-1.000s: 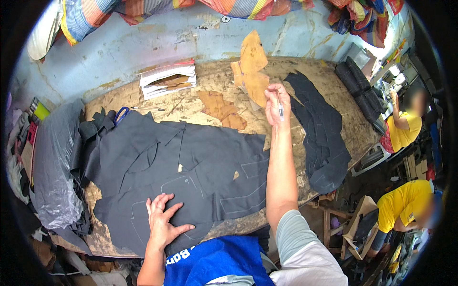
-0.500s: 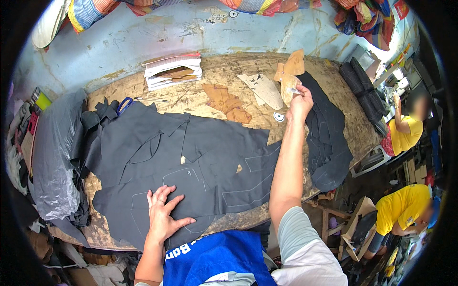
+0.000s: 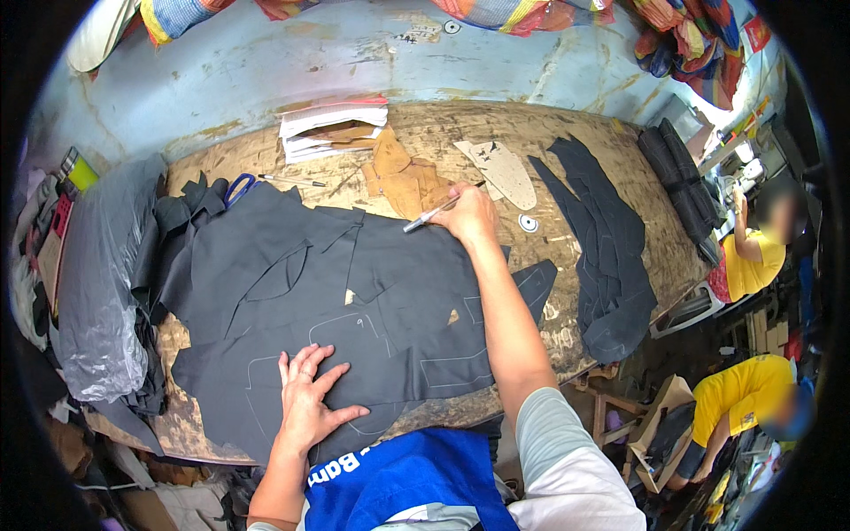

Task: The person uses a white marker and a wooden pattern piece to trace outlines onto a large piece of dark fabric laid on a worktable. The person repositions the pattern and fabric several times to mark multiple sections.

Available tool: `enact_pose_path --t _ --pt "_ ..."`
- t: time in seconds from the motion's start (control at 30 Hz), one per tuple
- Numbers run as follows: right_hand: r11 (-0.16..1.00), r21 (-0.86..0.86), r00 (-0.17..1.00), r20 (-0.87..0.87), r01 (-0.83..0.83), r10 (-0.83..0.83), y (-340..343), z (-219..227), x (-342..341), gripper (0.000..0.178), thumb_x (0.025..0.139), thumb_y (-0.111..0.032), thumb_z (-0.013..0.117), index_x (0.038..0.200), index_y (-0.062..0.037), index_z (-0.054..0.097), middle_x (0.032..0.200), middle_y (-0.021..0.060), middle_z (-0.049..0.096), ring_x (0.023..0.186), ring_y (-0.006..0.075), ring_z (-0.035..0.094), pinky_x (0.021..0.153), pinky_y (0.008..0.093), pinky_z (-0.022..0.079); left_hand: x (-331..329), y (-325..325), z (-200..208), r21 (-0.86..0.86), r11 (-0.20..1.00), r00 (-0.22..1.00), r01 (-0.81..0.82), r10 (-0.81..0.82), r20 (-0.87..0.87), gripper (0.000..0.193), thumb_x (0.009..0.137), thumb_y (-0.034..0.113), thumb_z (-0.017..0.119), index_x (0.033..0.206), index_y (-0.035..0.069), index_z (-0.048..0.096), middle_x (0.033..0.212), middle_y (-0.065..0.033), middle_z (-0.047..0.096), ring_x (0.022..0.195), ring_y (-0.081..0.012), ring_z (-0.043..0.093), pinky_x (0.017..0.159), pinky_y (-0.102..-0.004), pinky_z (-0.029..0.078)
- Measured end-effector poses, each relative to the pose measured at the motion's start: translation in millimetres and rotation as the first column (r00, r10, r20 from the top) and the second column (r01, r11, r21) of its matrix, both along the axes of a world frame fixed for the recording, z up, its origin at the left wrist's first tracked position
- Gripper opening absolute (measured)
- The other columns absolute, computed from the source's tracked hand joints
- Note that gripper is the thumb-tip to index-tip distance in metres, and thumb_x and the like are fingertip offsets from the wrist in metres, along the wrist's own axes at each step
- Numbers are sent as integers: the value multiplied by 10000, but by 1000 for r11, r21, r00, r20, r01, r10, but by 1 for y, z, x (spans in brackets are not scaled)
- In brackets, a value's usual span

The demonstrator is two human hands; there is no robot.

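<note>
A large piece of dark grey cloth (image 3: pixel 292 310) with chalk outlines lies spread over a worn wooden table (image 3: pixel 575 319). My left hand (image 3: pixel 310 398) rests flat on the cloth near the front edge, fingers spread. My right hand (image 3: pixel 469 217) is stretched out to the cloth's far edge and holds a silver pen (image 3: pixel 429 215) pointing left. Beside that hand lie brown paper patterns (image 3: pixel 403 177) and a pale pattern piece (image 3: pixel 500 168).
Cut dark cloth strips (image 3: pixel 602 248) lie on the right of the table. A stack of white papers (image 3: pixel 332 128), blue-handled scissors (image 3: pixel 237 188) and a small round disc (image 3: pixel 529 223) sit at the back. A plastic bag (image 3: pixel 102 283) lies at left. Two people in yellow shirts (image 3: pixel 744 403) sit at right.
My right hand has pulled back from the brown patterns at the far right to the cloth's far edge, now holding the pen. The left hand has stayed flat on the cloth.
</note>
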State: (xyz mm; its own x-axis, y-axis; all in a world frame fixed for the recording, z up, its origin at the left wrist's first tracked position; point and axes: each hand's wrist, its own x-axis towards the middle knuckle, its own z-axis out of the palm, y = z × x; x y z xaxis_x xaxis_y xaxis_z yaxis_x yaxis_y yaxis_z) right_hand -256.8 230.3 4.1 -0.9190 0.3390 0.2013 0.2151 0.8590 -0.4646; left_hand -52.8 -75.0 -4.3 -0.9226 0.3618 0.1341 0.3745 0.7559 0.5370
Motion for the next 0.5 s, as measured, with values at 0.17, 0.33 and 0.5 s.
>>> enact_pose_path --t 0.17,0.33,0.5 --pt "961 -276 999 1 -32 34 9 -8 -7 556 541 -334 885 955 -38 661 856 125 677 845 290 648 769 396 508 1 -1 2 5 1000 999 -1 1 39 745 430 434 864 1066 93 679 1274 -79 514 1259 -325 400 1084 -594 179" --pt "996 6 939 -332 -88 85 14 -28 -21 548 601 -308 858 1030 -41 647 869 134 675 860 299 642 784 400 504 0 0 1 14 999 999 -32 32 8 822 368 420 881 1083 80 657 1276 -119 517 1241 -350 424 1073 -594 210" --pt "994 -86 971 -233 -71 49 13 -23 -18 522 603 -331 850 1034 -110 654 910 120 667 952 307 595 818 420 476 2 -3 6 18 993 993 -116 115 22 815 406 408 881 1105 58 650 1305 -145 481 1240 -362 402 1054 -513 297"
